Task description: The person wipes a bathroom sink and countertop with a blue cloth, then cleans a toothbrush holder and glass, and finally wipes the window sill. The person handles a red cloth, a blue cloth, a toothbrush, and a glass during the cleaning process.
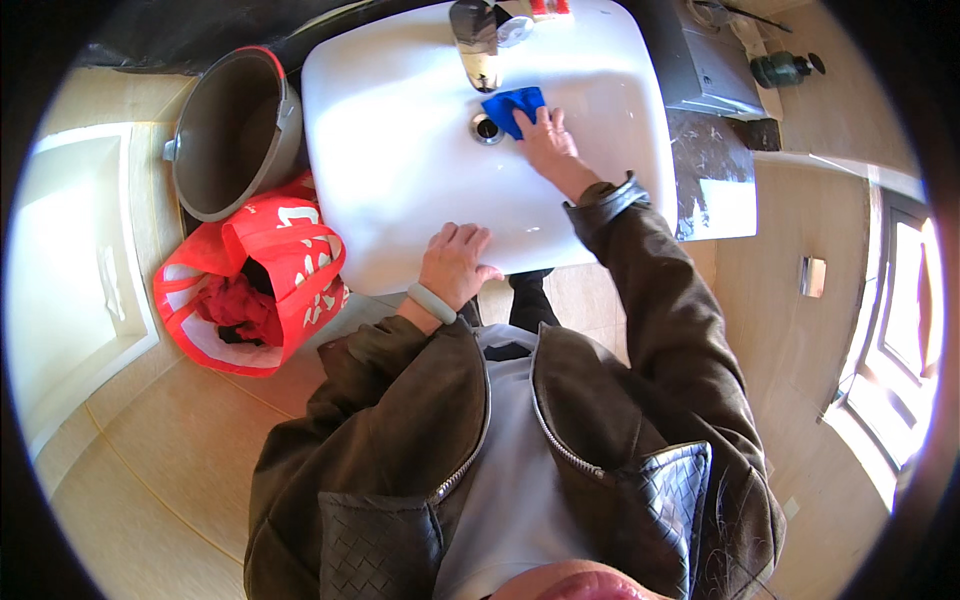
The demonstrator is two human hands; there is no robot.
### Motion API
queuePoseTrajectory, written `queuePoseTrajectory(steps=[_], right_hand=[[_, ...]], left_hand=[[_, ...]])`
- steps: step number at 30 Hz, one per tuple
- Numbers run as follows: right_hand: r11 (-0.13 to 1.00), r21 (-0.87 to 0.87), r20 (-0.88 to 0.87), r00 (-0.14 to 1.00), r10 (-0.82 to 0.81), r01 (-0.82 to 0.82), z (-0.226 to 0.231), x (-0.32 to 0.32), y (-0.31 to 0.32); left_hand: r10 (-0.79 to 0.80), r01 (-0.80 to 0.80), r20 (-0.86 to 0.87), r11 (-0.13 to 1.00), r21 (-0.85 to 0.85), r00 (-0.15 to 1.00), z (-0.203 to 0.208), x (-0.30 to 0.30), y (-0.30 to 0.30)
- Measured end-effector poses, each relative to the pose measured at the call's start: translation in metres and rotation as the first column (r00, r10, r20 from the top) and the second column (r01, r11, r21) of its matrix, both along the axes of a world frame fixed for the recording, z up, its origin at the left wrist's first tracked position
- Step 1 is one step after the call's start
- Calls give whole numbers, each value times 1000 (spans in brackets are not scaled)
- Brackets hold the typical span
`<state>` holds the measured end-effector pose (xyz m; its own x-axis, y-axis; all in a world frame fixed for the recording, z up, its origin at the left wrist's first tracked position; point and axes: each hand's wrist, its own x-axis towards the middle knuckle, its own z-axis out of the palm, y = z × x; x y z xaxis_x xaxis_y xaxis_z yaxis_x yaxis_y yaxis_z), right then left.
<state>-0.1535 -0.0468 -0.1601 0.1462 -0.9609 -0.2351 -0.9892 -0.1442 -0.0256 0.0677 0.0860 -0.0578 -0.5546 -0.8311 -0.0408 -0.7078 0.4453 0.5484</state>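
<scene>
In the white washbasin (390,220), my right hand (549,142) presses a blue cloth (511,106) onto the bowl, just right of the round drain (486,129). The fingers lie over the cloth's right side. Above it the shiny tap (476,45) reaches forward over the bowl. My left hand (455,262) rests on the basin's front edge, fingers stretched out, holding nothing. A pale bangle circles the left wrist.
A grey-brown bucket (215,140) stands left of the basin. In front of it is a red bag (300,270) with dark and red cloth inside. On the right are a dark counter (715,160) and a dark green pump bottle (780,70).
</scene>
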Motion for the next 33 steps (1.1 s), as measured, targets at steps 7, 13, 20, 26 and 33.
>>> queuePoseTrajectory(steps=[7,13,20,26,33], right_hand=[[937,92,377,883,281,-338,11,132,33],[982,-126,715,673,189,-142,56,127,-22],[840,-433,612,791,7,328,57,142,-104],[903,-429,312,937,158,-10,58,200,-111],[832,-414,498,672,547,-370,68,224,-7]], left_hand=[[-71,67,-37,992,-111,997,-7,11,5],[-2,-4,-153,999,-39,988,-18,39,0],[97,-98,-48,995,-18,994,-6,72,-3],[145,-150,-108,988,-44,984,-6,89,11],[163,-203,-229,966,-159,959,13,116,16]])
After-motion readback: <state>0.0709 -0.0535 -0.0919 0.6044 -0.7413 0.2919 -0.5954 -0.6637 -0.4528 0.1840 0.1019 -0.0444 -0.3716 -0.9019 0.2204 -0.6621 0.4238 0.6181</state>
